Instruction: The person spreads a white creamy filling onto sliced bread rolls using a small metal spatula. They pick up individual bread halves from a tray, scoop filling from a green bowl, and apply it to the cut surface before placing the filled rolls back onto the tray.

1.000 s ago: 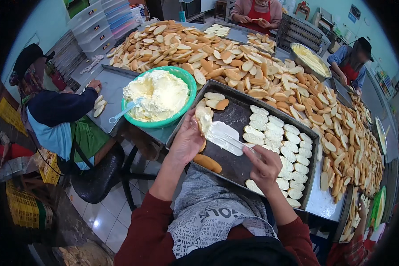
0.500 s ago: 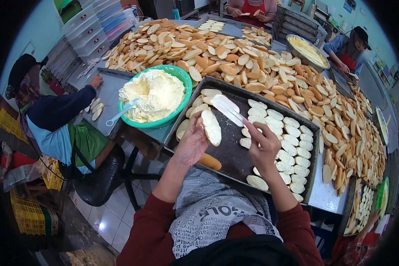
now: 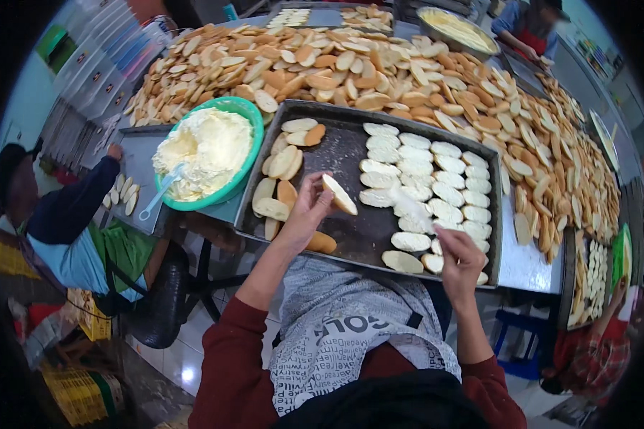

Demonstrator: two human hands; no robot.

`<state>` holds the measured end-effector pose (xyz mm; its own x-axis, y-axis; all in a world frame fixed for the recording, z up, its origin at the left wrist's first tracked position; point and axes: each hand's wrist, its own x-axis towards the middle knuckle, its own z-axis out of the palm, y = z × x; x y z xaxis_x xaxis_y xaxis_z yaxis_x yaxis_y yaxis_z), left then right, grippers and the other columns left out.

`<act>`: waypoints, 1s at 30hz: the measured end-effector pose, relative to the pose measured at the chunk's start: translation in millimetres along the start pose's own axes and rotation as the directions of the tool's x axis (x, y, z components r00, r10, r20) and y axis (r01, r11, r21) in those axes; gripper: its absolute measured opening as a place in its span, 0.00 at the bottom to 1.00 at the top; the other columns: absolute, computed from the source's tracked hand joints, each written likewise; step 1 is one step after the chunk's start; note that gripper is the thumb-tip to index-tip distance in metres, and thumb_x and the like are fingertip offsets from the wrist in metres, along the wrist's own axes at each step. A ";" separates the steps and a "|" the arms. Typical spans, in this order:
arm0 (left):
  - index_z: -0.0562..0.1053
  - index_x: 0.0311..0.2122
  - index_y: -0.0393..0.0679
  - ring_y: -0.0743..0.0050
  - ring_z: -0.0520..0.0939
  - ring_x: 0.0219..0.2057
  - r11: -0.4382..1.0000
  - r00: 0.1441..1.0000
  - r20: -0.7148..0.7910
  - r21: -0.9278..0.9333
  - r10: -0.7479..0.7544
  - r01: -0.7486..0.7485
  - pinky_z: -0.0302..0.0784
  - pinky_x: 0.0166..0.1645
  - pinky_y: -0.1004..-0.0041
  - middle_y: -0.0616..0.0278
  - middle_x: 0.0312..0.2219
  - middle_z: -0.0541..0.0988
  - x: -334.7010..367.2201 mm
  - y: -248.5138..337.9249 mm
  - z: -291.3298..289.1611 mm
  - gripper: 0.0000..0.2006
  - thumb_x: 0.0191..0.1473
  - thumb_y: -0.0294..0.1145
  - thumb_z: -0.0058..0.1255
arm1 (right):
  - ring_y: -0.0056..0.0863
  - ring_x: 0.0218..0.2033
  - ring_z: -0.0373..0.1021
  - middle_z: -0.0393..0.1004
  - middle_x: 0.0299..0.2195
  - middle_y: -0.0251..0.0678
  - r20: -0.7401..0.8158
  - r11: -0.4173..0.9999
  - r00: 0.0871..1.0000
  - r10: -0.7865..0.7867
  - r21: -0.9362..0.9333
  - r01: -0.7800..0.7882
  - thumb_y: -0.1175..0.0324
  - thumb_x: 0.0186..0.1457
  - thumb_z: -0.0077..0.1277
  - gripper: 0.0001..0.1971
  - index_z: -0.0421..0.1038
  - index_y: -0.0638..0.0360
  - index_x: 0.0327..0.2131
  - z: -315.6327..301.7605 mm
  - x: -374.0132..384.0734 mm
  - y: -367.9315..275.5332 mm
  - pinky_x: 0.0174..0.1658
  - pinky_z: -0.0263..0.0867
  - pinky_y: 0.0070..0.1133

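My left hand (image 3: 309,214) grips an oval bread slice (image 3: 341,196) over the dark metal tray (image 3: 343,157), its pale face tilted to the right. In my right hand (image 3: 459,259) is the handle of a white spatula (image 3: 410,209), whose blade is smeared by motion above the coated slices. Rows of cream-coated bread slices (image 3: 415,154) fill the tray's right part. Along its left side lie loose bread pieces (image 3: 285,163), some cut face up, others brown crust up. A green bowl (image 3: 256,136) of pale cream (image 3: 211,154) stands left of the tray, with a light blue utensil (image 3: 166,184) in it.
A large heap of bread slices (image 3: 379,71) spreads behind and right of the tray. A person (image 3: 79,207) sits at the left; another person's sleeve (image 3: 508,18) shows at the far right. Stacked plastic drawers (image 3: 96,61) stand back left. A smaller tray (image 3: 597,286) holds slices at right.
My right hand has drawn the spatula right and nearer, away from the slice in my left hand. That slice is now tilted more sideways. The whole view has shifted.
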<state>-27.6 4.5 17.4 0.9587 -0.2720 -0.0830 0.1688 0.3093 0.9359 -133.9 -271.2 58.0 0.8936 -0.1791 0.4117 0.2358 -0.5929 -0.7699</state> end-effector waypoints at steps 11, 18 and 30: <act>0.61 0.47 0.42 0.72 0.72 0.47 0.866 0.946 0.259 0.498 -0.193 0.040 0.69 0.52 0.72 0.60 0.43 0.69 16.6 -25.6 21.6 0.23 0.48 0.28 0.58 | 0.13 0.25 0.65 0.75 0.28 0.32 -0.118 0.991 0.985 0.125 -0.037 -0.131 0.82 0.51 0.50 0.16 0.78 0.54 0.41 -12.9 -20.1 18.0 0.27 0.59 0.12; 0.64 0.46 0.41 0.75 0.71 0.48 0.917 0.967 0.248 0.369 0.057 -0.149 0.68 0.53 0.72 0.62 0.44 0.69 3.6 12.0 28.9 0.22 0.45 0.21 0.59 | 0.30 0.27 0.72 0.76 0.30 0.33 0.025 0.927 0.987 -0.157 -0.341 0.156 0.83 0.32 0.50 0.27 0.78 0.42 0.39 -2.6 -10.4 18.8 0.30 0.65 0.23; 0.65 0.44 0.42 0.75 0.71 0.48 0.841 0.954 0.289 0.494 0.079 -0.219 0.68 0.55 0.71 0.64 0.44 0.69 -0.4 18.2 17.5 0.21 0.43 0.19 0.59 | 0.30 0.28 0.72 0.76 0.30 0.34 0.087 0.897 0.970 -0.227 -0.368 0.243 0.81 0.32 0.49 0.27 0.78 0.41 0.39 -4.3 0.8 6.8 0.31 0.66 0.24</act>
<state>-29.0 -5.7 40.4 0.8618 -0.4985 0.0937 -0.1816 -0.1308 0.9746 -133.2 -278.7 55.2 0.8464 0.0290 0.5317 0.2880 -0.8648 -0.4114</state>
